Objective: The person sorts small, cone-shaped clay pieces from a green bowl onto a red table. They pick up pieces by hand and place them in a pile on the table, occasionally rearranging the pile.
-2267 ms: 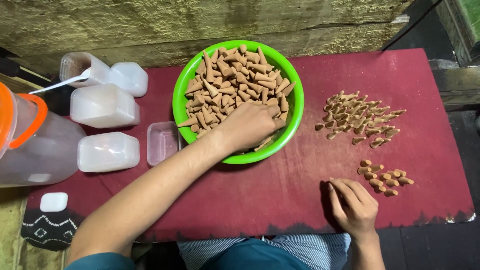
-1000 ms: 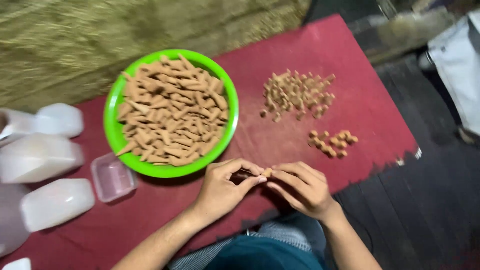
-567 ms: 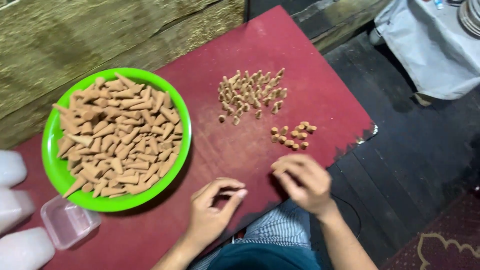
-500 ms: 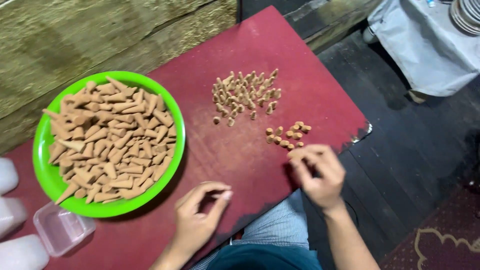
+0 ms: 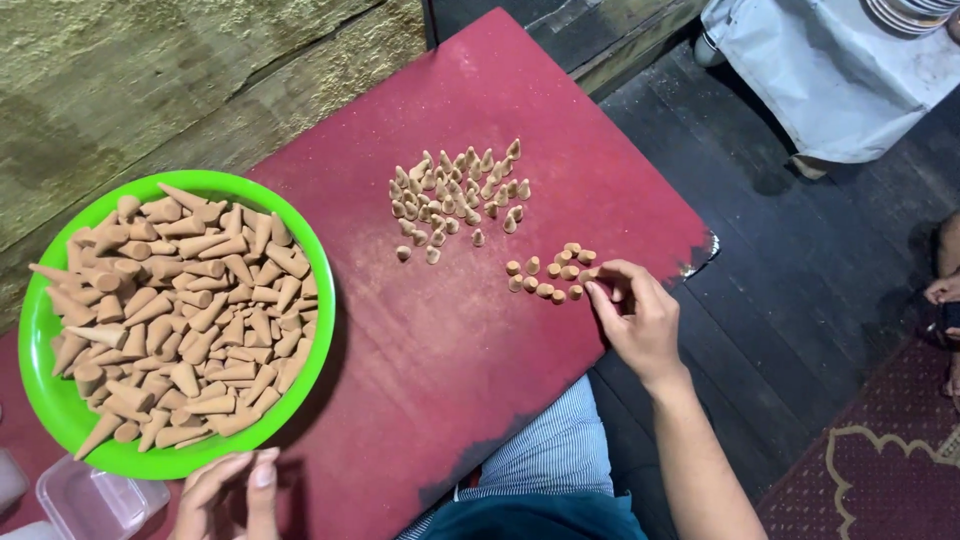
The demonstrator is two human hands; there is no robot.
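The right hand reaches out from the lower right across the edge of the red worktop, wrist bent, fingers curled toward a small cluster of cones. Its fingertips touch the near side of that cluster; whether the grip is closed on a cone or merely resting against one cannot be told. The left hand lies low at the bottom edge, just below the rim of the green bowl, fingers loosely together and holding nothing visible, its grip released.

The small cluster counts about eleven short, tan cones, most standing with their round bases up or sideways. Just beyond it, toward the far edge of the worktop, a larger group of cones numbers roughly forty, slim and pale, standing apart from one another. The one green bowl is heaped with bigger, longer tan cones, too many to count, lying in all directions. A clear plastic tub sits at the bottom left corner.
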